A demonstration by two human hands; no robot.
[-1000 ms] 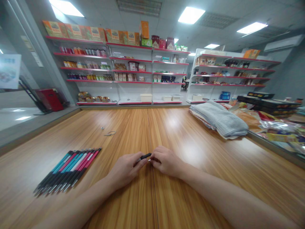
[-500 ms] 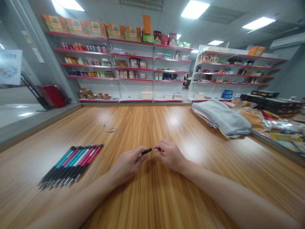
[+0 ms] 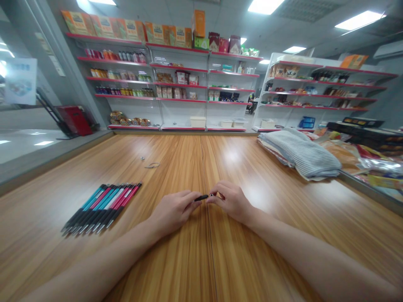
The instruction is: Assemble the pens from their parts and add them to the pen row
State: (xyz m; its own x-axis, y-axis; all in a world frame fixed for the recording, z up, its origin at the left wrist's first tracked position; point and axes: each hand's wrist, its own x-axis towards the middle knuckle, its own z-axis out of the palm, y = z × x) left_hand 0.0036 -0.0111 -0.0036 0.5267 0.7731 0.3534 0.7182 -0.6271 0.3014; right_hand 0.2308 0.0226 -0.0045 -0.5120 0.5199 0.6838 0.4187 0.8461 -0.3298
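My left hand [image 3: 174, 211] is closed around a pen, whose slim black end [image 3: 202, 197] sticks out toward the right between thumb and forefinger. The rest of the pen is hidden in the palm. Facing it, my right hand [image 3: 231, 200] pinches a tiny ring-like piece [image 3: 211, 195], light at the rim and dark inside, just off the pen's black end. Whether the two touch I cannot tell. To the left lies a row of several pens [image 3: 102, 208] with turquoise, pink and white barrels and black grips, side by side, tips toward me.
A thin ring of wire or cord [image 3: 153, 165] and a small metallic bit [image 3: 142, 158] lie farther back on the wooden table [image 3: 176, 268]. Folded striped cloths [image 3: 299, 153] rest at the right, beside packaged goods [image 3: 371, 161]. Stocked shelves [image 3: 179, 99] stand behind.
My right thumb and fingers have closed in on the pen's black end, and a small ring-like piece now shows between them. The whole view has shifted slightly; the row of pens is unchanged.
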